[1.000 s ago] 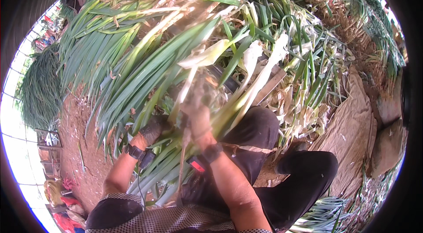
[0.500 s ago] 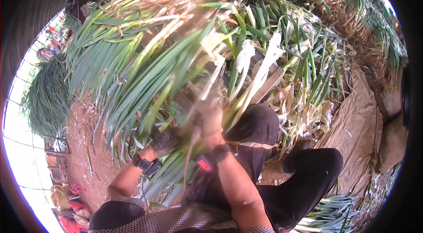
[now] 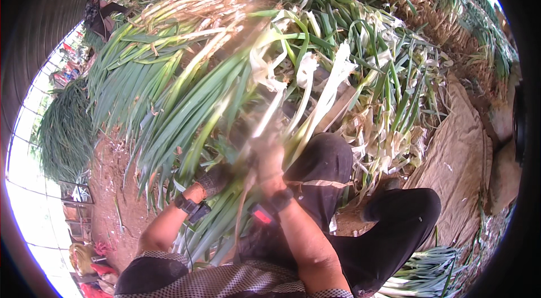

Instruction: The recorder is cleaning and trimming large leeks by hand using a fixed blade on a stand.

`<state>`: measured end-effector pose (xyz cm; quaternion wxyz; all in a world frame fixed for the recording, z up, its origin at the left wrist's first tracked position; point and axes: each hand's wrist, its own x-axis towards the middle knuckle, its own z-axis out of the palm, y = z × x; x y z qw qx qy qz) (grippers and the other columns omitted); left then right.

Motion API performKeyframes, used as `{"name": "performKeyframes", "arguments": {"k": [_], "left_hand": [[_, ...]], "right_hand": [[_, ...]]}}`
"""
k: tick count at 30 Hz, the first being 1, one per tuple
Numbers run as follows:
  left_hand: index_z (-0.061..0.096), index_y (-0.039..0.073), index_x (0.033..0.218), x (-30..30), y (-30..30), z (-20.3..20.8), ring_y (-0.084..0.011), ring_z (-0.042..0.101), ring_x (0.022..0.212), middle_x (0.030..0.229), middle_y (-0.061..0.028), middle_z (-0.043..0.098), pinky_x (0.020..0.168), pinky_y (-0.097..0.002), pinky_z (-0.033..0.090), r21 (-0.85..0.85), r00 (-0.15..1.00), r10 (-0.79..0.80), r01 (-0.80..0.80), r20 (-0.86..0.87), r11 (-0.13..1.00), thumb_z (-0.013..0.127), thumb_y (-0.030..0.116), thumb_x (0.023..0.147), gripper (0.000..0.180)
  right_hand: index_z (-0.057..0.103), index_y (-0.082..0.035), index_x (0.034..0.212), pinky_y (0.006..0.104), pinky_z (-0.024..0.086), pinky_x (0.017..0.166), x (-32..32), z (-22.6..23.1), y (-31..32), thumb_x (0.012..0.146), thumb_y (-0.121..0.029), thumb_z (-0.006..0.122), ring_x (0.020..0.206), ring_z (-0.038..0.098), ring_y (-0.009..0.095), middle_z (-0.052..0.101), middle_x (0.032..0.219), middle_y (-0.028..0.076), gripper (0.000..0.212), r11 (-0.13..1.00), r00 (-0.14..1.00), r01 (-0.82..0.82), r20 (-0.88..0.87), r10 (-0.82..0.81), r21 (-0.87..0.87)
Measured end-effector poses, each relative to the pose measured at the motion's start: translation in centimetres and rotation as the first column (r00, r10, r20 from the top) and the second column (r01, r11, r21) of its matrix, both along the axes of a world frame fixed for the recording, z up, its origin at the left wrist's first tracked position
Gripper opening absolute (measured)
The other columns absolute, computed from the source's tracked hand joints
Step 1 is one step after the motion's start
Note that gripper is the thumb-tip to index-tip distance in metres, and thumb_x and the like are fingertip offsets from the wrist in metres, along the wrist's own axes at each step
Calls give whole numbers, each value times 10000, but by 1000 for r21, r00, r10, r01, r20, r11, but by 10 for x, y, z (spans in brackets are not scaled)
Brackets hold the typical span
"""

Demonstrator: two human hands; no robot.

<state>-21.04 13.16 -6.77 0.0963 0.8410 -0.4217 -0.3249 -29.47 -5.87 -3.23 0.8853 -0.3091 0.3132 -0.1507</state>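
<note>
Low in the middle, my left hand (image 3: 215, 180), in a dark glove, is closed around the green leaves of a long green onion. Close to its right is my right hand (image 3: 267, 154), its fingers blurred but closed about the same onion. A pale green onion stalk (image 3: 269, 112) slants up and away from the right hand. Under my forearms, long onion leaves (image 3: 217, 227) lie across my lap. Both wrists carry dark bands with small devices. A smeared patch in the picture hides the fingertips.
A big heap of green onions (image 3: 163, 84) spreads ahead and left. Peeled leaves and husks (image 3: 389, 89) pile up ahead and right. Tan sacking (image 3: 451, 157) covers ground at the right, with a bundle of onions (image 3: 425, 272) below it. Another person (image 3: 100, 13) is far left.
My right hand stays at nearly the same spot, with the pale stalk now more plainly seen above it. The left hand has shifted only slightly. The whole view has tilted a little.
</note>
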Motion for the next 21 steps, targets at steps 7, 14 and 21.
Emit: {"name": "performKeyframes", "arguments": {"k": [7,14,21], "left_hand": [[596,-14,1140,-11,-22,33,-249,604,980,1098,-187,645,881,-366,459,57,988,124,-119,-93,991,489,85,912,271],[579,-2,1069,0,-64,37,-185,593,851,975,-101,624,774,-324,487,-462,986,13,-90,-168,882,427,62,942,208],[618,30,988,65,-161,33,-198,627,752,864,-97,638,681,-322,497,-297,947,-47,147,316,943,550,121,874,160]], "right_hand": [[594,30,913,265,391,517,-2,12,-8,776,-142,670,599,507,115,568,711,28,232,994,994,-111,5,111,16],[573,-11,890,268,420,605,1,-14,5,779,-143,675,660,518,128,571,753,30,200,954,983,94,178,-43,-284],[577,22,985,240,428,547,-8,21,-6,796,-122,656,664,530,108,552,762,37,251,995,996,89,35,-88,-32]]}}
